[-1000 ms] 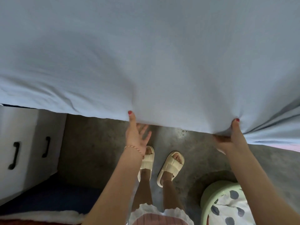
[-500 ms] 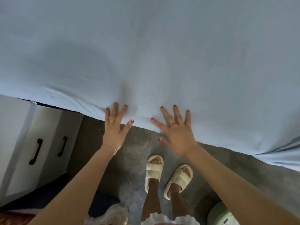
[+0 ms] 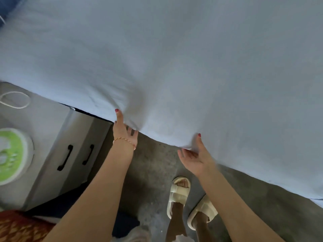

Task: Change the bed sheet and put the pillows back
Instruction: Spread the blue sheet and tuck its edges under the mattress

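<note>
Both hands shifted from flat to gripping: left hand (image 3: 124,131), right hand (image 3: 195,158) pinch sheet (image 3: 174,67) edge.

One head-worn view looks steeply down, close over the bed edge (image 3: 157,137) and floor (image 3: 153,172)

One bed sheet (image 3: 174,58), two hands, two sandals, one cabinet (image 3: 52,137) with seemingly two handles, one green-topped container (image 3: 12,154).

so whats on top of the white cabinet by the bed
On the white cabinet lie a round green and white object and a loop of white cord. The sheet hides whatever sits further back.
</note>
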